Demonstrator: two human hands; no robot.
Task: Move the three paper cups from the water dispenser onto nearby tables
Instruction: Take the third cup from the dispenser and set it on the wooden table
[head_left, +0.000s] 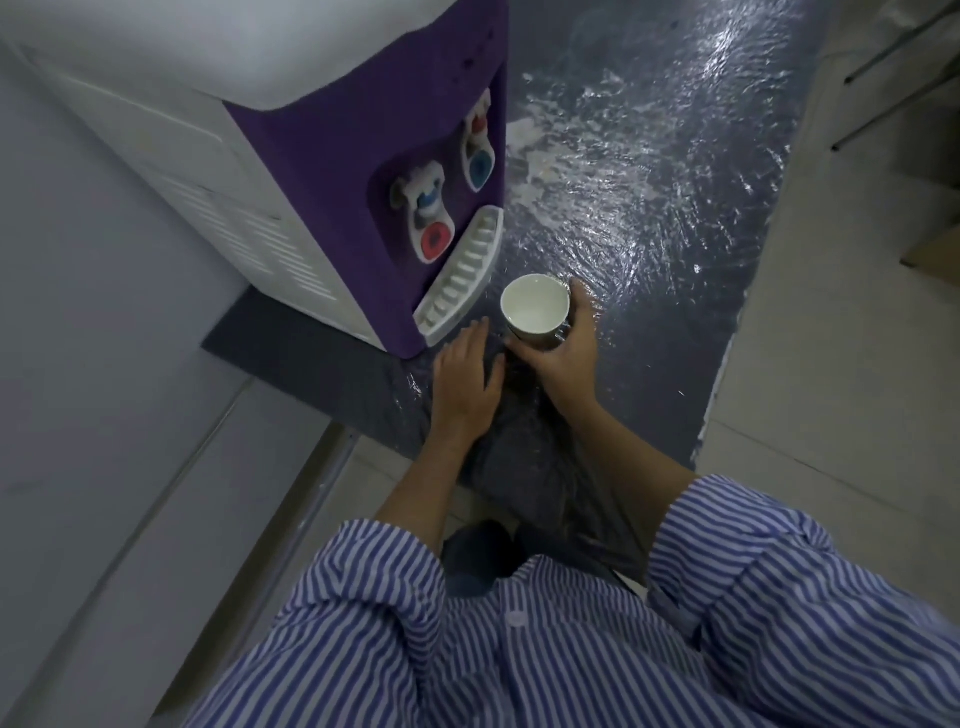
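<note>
Paper cup (535, 310) held upright in right hand (563, 358), just off the dispenser's drip tray (462, 275).

Cup white inside, looks empty, dark print on outer wall; right fingers (575, 291) wrapped around its side. Left hand (465, 382) beside it, palm down, fingers loose and spread, holding nothing, close to the tray's near corner. Water dispenser (332, 171) has purple front, red tap (435, 240) and blue tap (480, 165). Glossy dark floor mat (649, 208) beneath. Striped shirt sleeves (779, 587) pushed up.
</note>
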